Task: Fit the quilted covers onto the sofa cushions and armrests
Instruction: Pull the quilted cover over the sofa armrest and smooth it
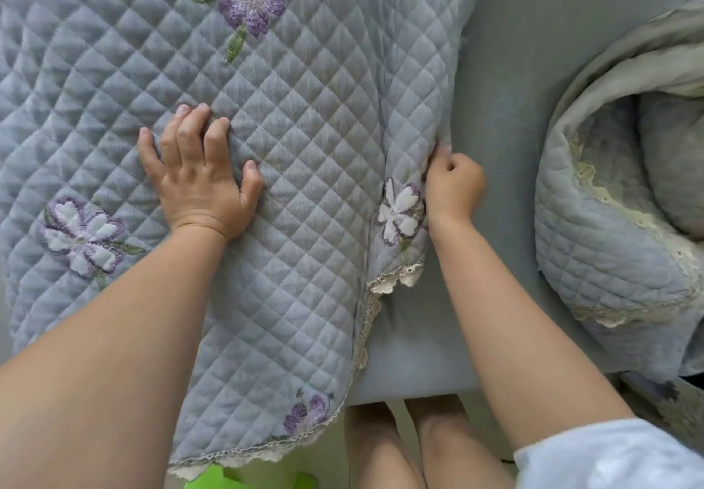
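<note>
A blue-grey quilted cover with embroidered purple and white flowers and a cream lace hem lies spread over the grey sofa seat cushion. My left hand presses flat on the cover, fingers spread. At the cover's right edge, beside a white flower, my right hand pinches the fabric with curled fingers. The cover's front hem hangs over the seat's front edge.
A second quilted cover with lace trim lies crumpled in a heap on the right of the sofa. Bare grey seat shows between the two covers. My bare legs stand against the seat front, and a green object lies on the floor.
</note>
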